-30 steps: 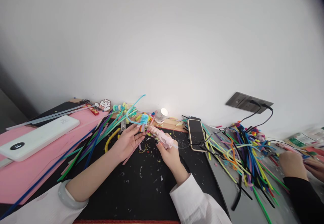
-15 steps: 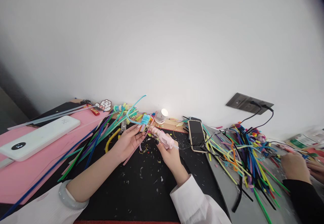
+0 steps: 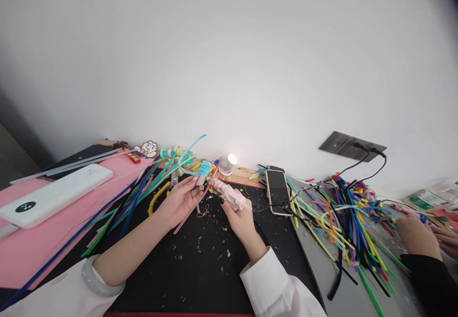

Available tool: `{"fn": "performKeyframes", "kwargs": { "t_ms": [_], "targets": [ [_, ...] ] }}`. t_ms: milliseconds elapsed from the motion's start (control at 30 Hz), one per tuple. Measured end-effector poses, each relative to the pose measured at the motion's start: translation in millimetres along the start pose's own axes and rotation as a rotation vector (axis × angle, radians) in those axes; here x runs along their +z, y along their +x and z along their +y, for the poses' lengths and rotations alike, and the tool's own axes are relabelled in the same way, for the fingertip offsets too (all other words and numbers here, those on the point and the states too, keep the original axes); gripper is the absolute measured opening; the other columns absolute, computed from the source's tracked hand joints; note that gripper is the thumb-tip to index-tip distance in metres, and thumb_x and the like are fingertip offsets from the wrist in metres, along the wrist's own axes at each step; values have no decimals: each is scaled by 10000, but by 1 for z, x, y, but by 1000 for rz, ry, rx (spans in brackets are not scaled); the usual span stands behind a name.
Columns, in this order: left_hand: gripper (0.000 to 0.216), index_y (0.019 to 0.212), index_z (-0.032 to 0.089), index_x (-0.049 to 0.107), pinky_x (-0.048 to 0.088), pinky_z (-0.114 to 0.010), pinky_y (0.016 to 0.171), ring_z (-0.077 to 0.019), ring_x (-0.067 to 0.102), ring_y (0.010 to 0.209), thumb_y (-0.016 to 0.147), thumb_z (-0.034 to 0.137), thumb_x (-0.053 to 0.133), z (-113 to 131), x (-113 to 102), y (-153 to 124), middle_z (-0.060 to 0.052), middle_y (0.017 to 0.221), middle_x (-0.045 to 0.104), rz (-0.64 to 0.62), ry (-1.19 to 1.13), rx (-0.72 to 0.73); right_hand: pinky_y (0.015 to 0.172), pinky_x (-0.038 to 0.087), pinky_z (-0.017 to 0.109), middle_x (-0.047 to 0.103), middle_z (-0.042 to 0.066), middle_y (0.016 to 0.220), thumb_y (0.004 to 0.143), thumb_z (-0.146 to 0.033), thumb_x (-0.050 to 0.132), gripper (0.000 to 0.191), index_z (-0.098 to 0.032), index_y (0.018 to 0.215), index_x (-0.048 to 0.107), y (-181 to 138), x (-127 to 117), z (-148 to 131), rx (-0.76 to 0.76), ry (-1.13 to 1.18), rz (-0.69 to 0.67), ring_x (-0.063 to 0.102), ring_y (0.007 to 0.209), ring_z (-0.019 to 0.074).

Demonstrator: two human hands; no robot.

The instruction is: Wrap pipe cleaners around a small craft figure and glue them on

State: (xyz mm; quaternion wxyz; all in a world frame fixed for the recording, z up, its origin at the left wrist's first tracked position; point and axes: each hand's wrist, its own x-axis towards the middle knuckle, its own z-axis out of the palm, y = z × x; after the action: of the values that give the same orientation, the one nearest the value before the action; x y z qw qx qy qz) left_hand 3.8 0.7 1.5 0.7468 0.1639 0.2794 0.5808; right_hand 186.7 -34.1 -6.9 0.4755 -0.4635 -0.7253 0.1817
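My left hand (image 3: pixel 179 200) pinches a small craft piece (image 3: pixel 204 170) wound from light blue pipe cleaner, with a long teal tail curving up and left. My right hand (image 3: pixel 240 216) is wrapped round a pink glue gun (image 3: pixel 229 195), its tip pointing at that piece. Both hands hover over a black mat (image 3: pixel 200 264) strewn with small scraps. A pink strip lies under my left fingers.
Loose pipe cleaners (image 3: pixel 143 190) fan out to the left over a pink sheet (image 3: pixel 32 240) bearing a white power bank (image 3: pixel 53 194). A phone (image 3: pixel 277 190) lies right of the glue gun, beside a tangled pipe cleaner heap (image 3: pixel 343 212). Another person's hands (image 3: pixel 420 238) work at far right.
My hands and the glue gun have barely shifted. The other person's hands at far right moved slightly among the pipe cleaners.
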Motion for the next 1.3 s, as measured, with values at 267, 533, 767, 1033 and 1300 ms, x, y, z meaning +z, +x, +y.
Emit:
{"fn": "performKeyframes", "kwargs": {
  "t_ms": [267, 533, 767, 1033, 1300],
  "targets": [
    [242, 745, 182, 676, 581, -198, 630, -92, 645, 595, 882, 46, 529, -1, -1, -1, -6, 706, 683, 15, 33, 12, 569, 415, 242, 564, -7, 679, 830, -283, 536, 116, -189, 778, 581, 1, 1, 1, 32, -50, 22, 515, 574, 137],
    [275, 734, 177, 663, 563, -211, 628, -95, 632, 594, 896, 35, 492, 3, 5, -3, 0, 693, 665, 62, 25, 33, 609, 393, 249, 629, 9, 758, 824, -256, 512, 90, -206, 859, 578, 0, -1, 3, 100, -199, 76, 562, 637, 164],
    [176, 807, 187, 666, 566, -229, 696, -110, 658, 666, 866, 57, 561, 0, 2, -3, -4, 768, 692, -6, 79, 36, 700, 395, 313, 657, 115, 1009, 795, -175, 516, 277, -177, 1064, 584, 2, -3, 9, 339, -636, 25, 606, 891, 261],
    [206, 940, 179, 653, 565, -264, 742, -140, 682, 707, 752, 194, 735, -5, 3, -7, -23, 817, 718, -89, 328, 103, 857, 383, 462, 579, 135, 1169, 667, -120, 523, 421, -190, 1076, 587, 0, 1, 3, 337, -631, 70, 482, 1084, 340],
    [307, 1064, 184, 605, 552, -381, 858, -242, 679, 955, 803, 341, 639, -12, -2, -8, -95, 1078, 709, -206, 911, 350, 898, 430, 384, 561, 105, 1111, 794, -120, 444, 350, -186, 1117, 561, -1, 2, -4, -45, -211, 175, 524, 1057, 241]
  ]
}}
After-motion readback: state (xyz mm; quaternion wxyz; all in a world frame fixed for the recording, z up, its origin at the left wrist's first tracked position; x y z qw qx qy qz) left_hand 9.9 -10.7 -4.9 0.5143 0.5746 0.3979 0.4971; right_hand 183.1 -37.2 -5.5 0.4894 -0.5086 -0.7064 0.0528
